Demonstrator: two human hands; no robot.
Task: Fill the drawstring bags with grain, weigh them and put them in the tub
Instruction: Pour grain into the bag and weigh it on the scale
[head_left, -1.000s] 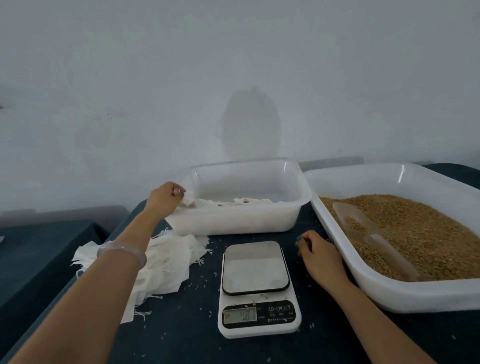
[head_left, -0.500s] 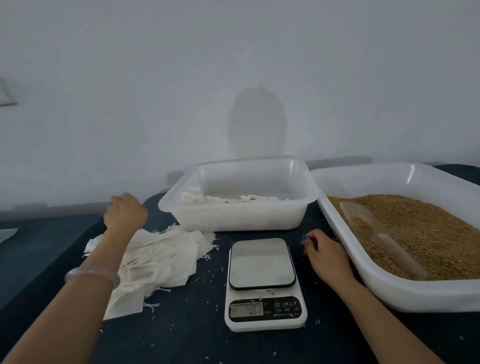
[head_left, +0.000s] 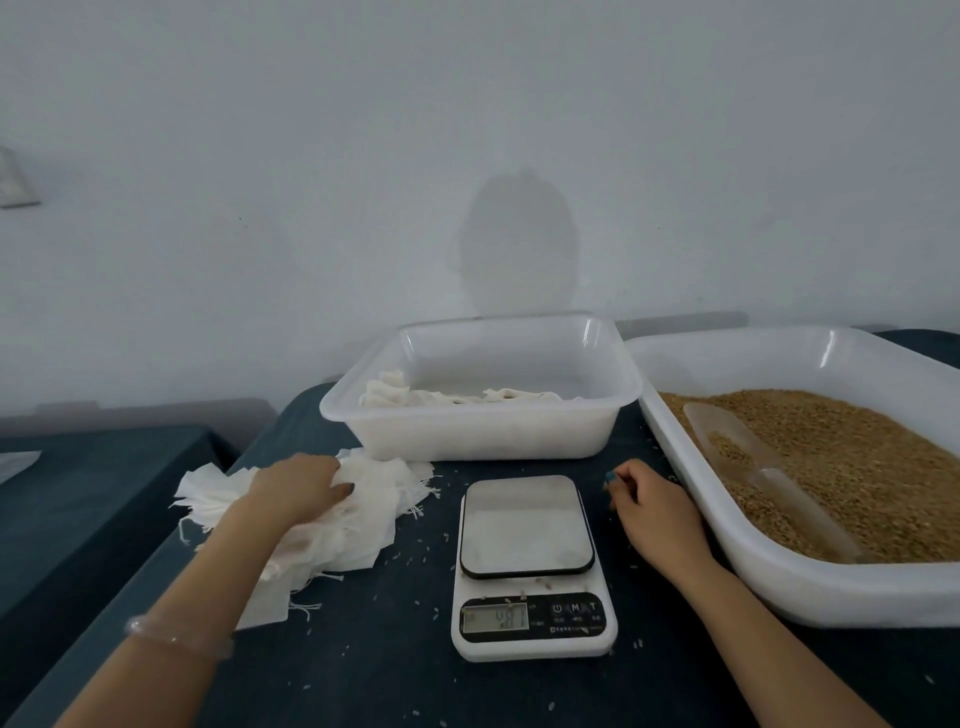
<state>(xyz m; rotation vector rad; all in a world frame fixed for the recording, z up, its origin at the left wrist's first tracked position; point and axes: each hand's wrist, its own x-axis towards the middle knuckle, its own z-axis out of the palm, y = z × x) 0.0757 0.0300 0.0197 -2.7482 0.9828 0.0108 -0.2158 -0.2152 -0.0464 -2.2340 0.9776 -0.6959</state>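
- Head view: the left hand (head_left: 301, 488) lies palm down on a loose heap of flat white drawstring bags (head_left: 363, 525) on the dark table cloth (head_left: 363, 665), left of the scale.
- Its thumb (head_left: 343, 489) points right across the cloth. The other fingers bend down over the heap and are hidden, so I cannot tell whether they pinch a bag.
- A clear bracelet (head_left: 176, 636) sits on the left wrist.
- The right hand (head_left: 654, 512) rests on the table between the scale and the grain tray, its fingers loosely curled with nothing in them.
- The white kitchen scale (head_left: 530, 566) stands at the centre. Its display is lit, but the digits are too blurred to read.
- Behind the scale is the white tub (head_left: 478, 436), with filled bags (head_left: 400, 397) low along its left and front side.
- On the right, the large tray (head_left: 779, 587) holds brown grain (head_left: 872, 467), with a clear scoop (head_left: 748, 452) lying in it.
- Stray grains dot the cloth round the scale.
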